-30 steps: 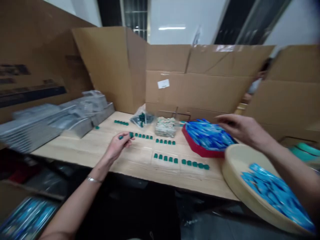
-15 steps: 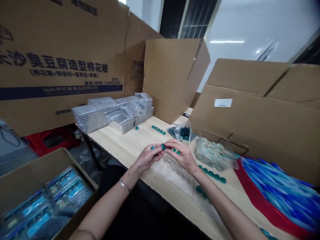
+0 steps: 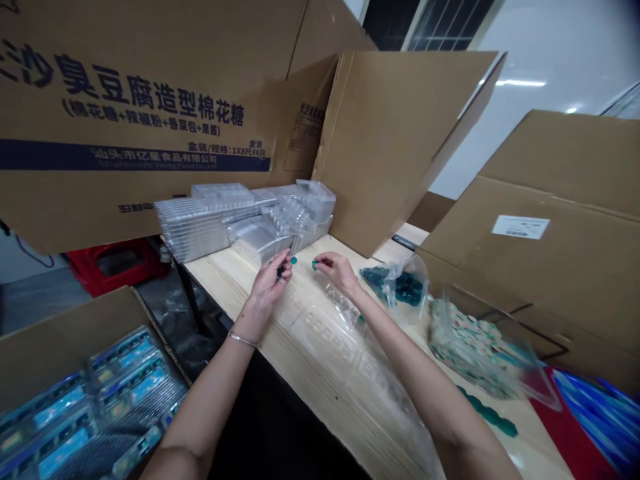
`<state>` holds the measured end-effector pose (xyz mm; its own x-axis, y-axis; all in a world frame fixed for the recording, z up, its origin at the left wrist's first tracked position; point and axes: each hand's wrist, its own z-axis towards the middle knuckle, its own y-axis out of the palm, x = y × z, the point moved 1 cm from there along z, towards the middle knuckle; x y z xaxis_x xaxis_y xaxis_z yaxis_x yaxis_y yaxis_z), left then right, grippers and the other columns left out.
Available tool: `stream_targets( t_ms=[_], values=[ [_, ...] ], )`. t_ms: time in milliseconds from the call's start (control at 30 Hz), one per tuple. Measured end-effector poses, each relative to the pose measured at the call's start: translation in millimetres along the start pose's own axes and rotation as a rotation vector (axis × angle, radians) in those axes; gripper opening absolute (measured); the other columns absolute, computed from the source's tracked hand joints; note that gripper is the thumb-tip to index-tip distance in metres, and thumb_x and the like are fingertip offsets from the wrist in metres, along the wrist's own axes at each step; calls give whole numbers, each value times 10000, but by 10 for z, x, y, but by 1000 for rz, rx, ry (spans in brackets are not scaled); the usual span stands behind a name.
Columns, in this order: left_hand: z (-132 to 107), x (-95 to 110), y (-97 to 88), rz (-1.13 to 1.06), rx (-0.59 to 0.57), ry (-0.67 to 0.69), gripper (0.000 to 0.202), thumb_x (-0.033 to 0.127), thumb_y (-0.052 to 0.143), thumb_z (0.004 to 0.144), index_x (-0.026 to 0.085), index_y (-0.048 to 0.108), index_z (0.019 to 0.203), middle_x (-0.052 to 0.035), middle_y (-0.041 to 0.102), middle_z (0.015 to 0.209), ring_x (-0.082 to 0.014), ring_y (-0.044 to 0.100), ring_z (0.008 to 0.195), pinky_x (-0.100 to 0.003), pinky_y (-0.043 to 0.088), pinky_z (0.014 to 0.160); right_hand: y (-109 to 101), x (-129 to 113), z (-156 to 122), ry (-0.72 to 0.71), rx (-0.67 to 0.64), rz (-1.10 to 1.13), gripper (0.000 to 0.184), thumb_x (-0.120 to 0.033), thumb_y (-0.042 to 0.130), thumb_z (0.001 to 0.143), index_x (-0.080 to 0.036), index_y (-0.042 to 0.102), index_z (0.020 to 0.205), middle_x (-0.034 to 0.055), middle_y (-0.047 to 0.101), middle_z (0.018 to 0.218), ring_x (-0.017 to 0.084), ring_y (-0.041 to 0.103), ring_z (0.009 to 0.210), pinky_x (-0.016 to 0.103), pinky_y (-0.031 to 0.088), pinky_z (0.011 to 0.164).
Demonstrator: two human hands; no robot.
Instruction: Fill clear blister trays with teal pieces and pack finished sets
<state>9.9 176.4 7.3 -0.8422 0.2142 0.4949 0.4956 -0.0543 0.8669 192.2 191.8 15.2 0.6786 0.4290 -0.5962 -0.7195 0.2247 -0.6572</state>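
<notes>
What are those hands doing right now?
Left hand pinching a small teal plastic piece. Right hand pinching a second teal piece. Crumpled clear plastic film beside the right forearm.

Left hand [image 3: 270,283] and right hand [image 3: 340,272], both bare, with slim fingers [image 3: 327,261]. Left forearm [image 3: 200,400] and right forearm [image 3: 415,393] uncovered, long and narrowing toward the wrists. Around the left wrist, a thin silver-coloured metal bracelet [image 3: 243,339], shiny and close-fitting, its exact link pattern too small to tell.
</notes>
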Motion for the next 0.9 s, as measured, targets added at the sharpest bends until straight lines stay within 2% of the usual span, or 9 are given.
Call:
stream_targets(
  t_ms=[67, 167, 400, 533, 700, 800, 900],
  values=[
    [123, 97, -52, -54, 14, 15, 111, 80, 622, 726, 91, 620, 836, -6, 528, 681, -20, 460, 501, -101, 290, 369, 204, 127, 206, 17, -73, -128, 100, -183, 631, 711, -161, 693, 786, 19, 662, 693, 141, 585, 641, 241, 435, 631],
    [176, 132, -128, -101, 25, 17, 112, 82, 595, 752, 98, 620, 861, -8, 529, 685, -20, 460, 502, -97, 292, 362, 411, 237, 404, 10, -172, -262, 110, -153, 610, 714, -165, 709, 760, 27, 680, 717, 140, 592, 669, 223, 417, 641],
    [114, 79, -247, -145, 20, -34, 102, 68, 591, 759, 91, 610, 857, -2, 518, 693, -10, 448, 501, -99, 306, 368, 606, 348, 579, -62, -331, -355, 134, -157, 585, 744, -152, 717, 766, 49, 693, 783, 151, 587, 718, 226, 402, 672],
    [103, 117, -241, -178, 27, -23, 102, 77, 590, 768, 97, 605, 867, -1, 515, 696, -13, 453, 500, -102, 313, 367, 652, 377, 604, -65, -320, -386, 121, -157, 590, 746, -161, 710, 759, 47, 683, 772, 160, 574, 720, 240, 405, 679],
    [87, 121, -217, -281, 44, -83, 74, 91, 542, 814, 107, 598, 860, -2, 521, 678, -14, 456, 499, -95, 334, 380, 687, 381, 580, -27, -318, -404, 110, -154, 588, 760, -140, 696, 778, 62, 672, 798, 147, 563, 720, 237, 401, 694],
    [72, 107, -178, -334, 75, -70, 96, 180, 535, 842, 106, 593, 863, -10, 542, 689, -30, 512, 557, -97, 395, 433, 741, 358, 539, -8, -296, -432, 112, -155, 577, 777, -124, 684, 773, 74, 662, 813, 145, 556, 748, 235, 396, 710],
    [53, 82, -149, -350, 111, -44, 236, 327, 522, 850, 101, 589, 860, -51, 585, 756, -92, 593, 704, -156, 501, 578, 771, 321, 489, 0, -277, -443, 151, -149, 533, 810, -100, 675, 802, 103, 650, 848, 154, 556, 776, 247, 397, 726]
  ],
)
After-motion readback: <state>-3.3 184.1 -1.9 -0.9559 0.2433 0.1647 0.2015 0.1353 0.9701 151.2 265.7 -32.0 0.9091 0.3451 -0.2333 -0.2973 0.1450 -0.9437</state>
